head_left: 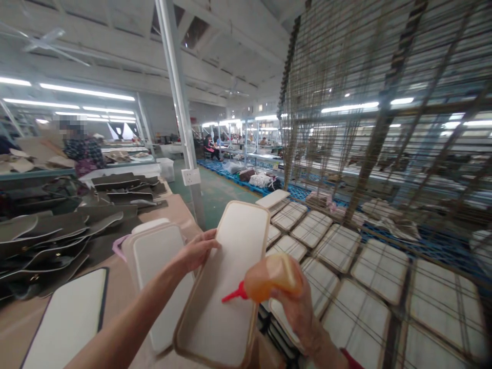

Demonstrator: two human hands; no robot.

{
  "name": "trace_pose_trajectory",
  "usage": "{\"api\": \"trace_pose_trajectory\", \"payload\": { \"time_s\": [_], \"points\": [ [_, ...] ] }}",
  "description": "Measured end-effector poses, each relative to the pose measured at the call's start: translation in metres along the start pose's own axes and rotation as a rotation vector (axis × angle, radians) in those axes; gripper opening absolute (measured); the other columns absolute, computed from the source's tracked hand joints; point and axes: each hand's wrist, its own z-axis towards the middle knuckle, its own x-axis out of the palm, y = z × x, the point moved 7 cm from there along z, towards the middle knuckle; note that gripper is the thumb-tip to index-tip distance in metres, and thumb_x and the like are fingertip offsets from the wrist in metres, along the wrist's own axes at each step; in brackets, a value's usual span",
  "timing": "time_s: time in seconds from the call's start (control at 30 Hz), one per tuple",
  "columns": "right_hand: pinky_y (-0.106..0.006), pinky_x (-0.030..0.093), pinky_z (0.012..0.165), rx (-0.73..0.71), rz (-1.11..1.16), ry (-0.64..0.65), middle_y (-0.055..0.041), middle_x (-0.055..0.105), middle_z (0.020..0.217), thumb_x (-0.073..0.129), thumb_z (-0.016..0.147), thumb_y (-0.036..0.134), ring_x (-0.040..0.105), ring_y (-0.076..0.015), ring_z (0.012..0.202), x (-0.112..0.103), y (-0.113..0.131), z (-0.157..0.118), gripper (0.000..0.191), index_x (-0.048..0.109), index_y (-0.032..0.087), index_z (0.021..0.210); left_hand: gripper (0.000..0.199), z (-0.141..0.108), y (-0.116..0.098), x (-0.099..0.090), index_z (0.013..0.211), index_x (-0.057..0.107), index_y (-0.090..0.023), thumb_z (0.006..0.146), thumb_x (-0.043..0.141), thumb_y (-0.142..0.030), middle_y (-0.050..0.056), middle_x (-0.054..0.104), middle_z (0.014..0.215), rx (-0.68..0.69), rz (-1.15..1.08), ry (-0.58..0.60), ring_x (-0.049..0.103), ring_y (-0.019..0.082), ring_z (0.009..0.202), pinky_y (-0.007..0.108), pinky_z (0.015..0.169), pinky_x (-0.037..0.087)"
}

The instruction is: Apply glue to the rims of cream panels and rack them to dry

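My left hand (200,250) grips the upper left edge of a long white panel (226,277) with rounded corners and a tan rim. The panel is tilted in front of me. In my right hand (294,302) is a squeeze bottle (269,279) of amber liquid, tipped so that its red nozzle (233,293) points down at the panel's face. Whether the tip touches the surface I cannot tell. Similar white panels (159,256) stand stacked just behind, to the left. Another white panel (65,318) with a dark edge lies at the lower left.
Several panels (378,261) lie in rows on a rack at my right, under a raised wire mesh frame (384,102). Dark grey pieces (42,236) are piled on the brown-covered table (172,207). A metal post (180,102) stands ahead. A person (82,148) is at the far left.
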Motion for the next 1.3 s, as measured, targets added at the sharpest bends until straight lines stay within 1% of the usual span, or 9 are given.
{"api": "trace_pose_trajectory", "payload": {
  "time_s": [0.2, 0.27, 0.43, 0.5, 0.67, 0.73, 1.0, 1.17, 1.3],
  "points": [
    [-0.041, 0.052, 0.084, -0.114, 0.075, -0.26, -0.005, 0.066, 0.102, 0.082, 0.057, 0.033, 0.061, -0.0218, 0.088, -0.023, 0.022, 0.09, 0.065, 0.056, 0.02, 0.114, 0.047, -0.01, 0.001, 0.042, 0.101, 0.067, -0.015, 0.054, 0.068, -0.009, 0.003, 0.073, 0.078, -0.046, 0.047, 0.084, 0.065, 0.017, 0.059, 0.025, 0.055, 0.051],
    [-0.039, 0.052, 0.081, -0.102, 0.075, -0.218, -0.0044, 0.067, 0.1, 0.083, 0.056, 0.031, 0.062, -0.0213, 0.086, -0.025, 0.023, 0.081, 0.063, 0.056, 0.02, 0.112, 0.05, -0.007, 0.0, 0.046, 0.104, 0.066, -0.015, 0.054, 0.068, -0.009, 0.003, 0.072, 0.075, -0.045, 0.032, 0.084, 0.064, 0.016, 0.056, 0.025, 0.055, 0.051],
    [-0.036, 0.056, 0.075, 0.104, 0.113, 0.087, -0.0035, 0.069, 0.1, 0.083, 0.055, 0.026, 0.066, -0.0245, 0.085, -0.019, 0.008, -0.004, 0.065, 0.058, 0.025, 0.115, 0.048, 0.003, 0.002, 0.038, 0.105, 0.066, -0.013, 0.057, 0.067, -0.008, 0.003, 0.071, 0.07, -0.044, 0.054, 0.036, 0.064, 0.016, 0.056, 0.023, 0.056, 0.05],
    [-0.036, 0.057, 0.073, 0.134, 0.099, 0.055, -0.0039, 0.069, 0.1, 0.085, 0.052, 0.026, 0.066, -0.025, 0.084, -0.028, 0.009, -0.013, 0.068, 0.059, 0.026, 0.114, 0.046, 0.002, 0.002, 0.04, 0.103, 0.067, -0.014, 0.057, 0.068, -0.008, 0.003, 0.071, 0.069, -0.03, 0.06, 0.038, 0.064, 0.016, 0.056, 0.023, 0.055, 0.049],
    [-0.039, 0.052, 0.083, -0.062, 0.119, -0.231, -0.0038, 0.066, 0.1, 0.084, 0.056, 0.028, 0.062, -0.0211, 0.086, -0.063, 0.033, 0.058, 0.06, 0.058, 0.021, 0.11, 0.045, -0.009, 0.001, 0.061, 0.1, 0.067, -0.016, 0.055, 0.069, -0.009, 0.003, 0.072, 0.075, -0.057, 0.069, 0.071, 0.065, 0.016, 0.056, 0.023, 0.054, 0.05],
    [-0.037, 0.051, 0.084, -0.085, 0.15, -0.259, -0.002, 0.065, 0.098, 0.084, 0.055, 0.028, 0.061, -0.0193, 0.085, -0.07, 0.034, 0.076, 0.06, 0.058, 0.021, 0.109, 0.046, -0.01, 0.0, 0.065, 0.1, 0.067, -0.016, 0.054, 0.069, -0.01, 0.003, 0.072, 0.075, -0.068, 0.065, 0.079, 0.065, 0.017, 0.057, 0.025, 0.054, 0.051],
    [-0.039, 0.054, 0.076, 0.126, 0.166, -0.039, -0.0052, 0.07, 0.098, 0.085, 0.053, 0.031, 0.065, -0.0255, 0.085, -0.063, -0.002, 0.009, 0.067, 0.06, 0.023, 0.115, 0.045, 0.017, 0.003, 0.042, 0.1, 0.067, -0.013, 0.055, 0.069, -0.009, 0.002, 0.07, 0.066, -0.076, 0.046, 0.056, 0.063, 0.015, 0.052, 0.023, 0.053, 0.05],
    [-0.039, 0.051, 0.082, -0.06, 0.134, -0.325, -0.0024, 0.068, 0.096, 0.085, 0.054, 0.029, 0.063, -0.0204, 0.083, -0.079, 0.021, 0.075, 0.059, 0.06, 0.023, 0.107, 0.046, 0.035, 0.005, 0.049, 0.1, 0.067, -0.016, 0.055, 0.071, -0.01, 0.001, 0.071, 0.07, -0.063, 0.018, 0.139, 0.064, 0.015, 0.055, 0.023, 0.054, 0.05],
    [-0.038, 0.052, 0.081, -0.065, 0.054, -0.348, -0.003, 0.067, 0.098, 0.085, 0.052, 0.028, 0.063, -0.0198, 0.085, -0.084, 0.011, 0.096, 0.065, 0.058, 0.023, 0.112, 0.045, 0.062, 0.005, 0.043, 0.099, 0.068, -0.016, 0.053, 0.071, -0.011, 0.002, 0.072, 0.071, -0.069, -0.016, 0.147, 0.065, 0.017, 0.056, 0.025, 0.055, 0.052]
  ]
}}
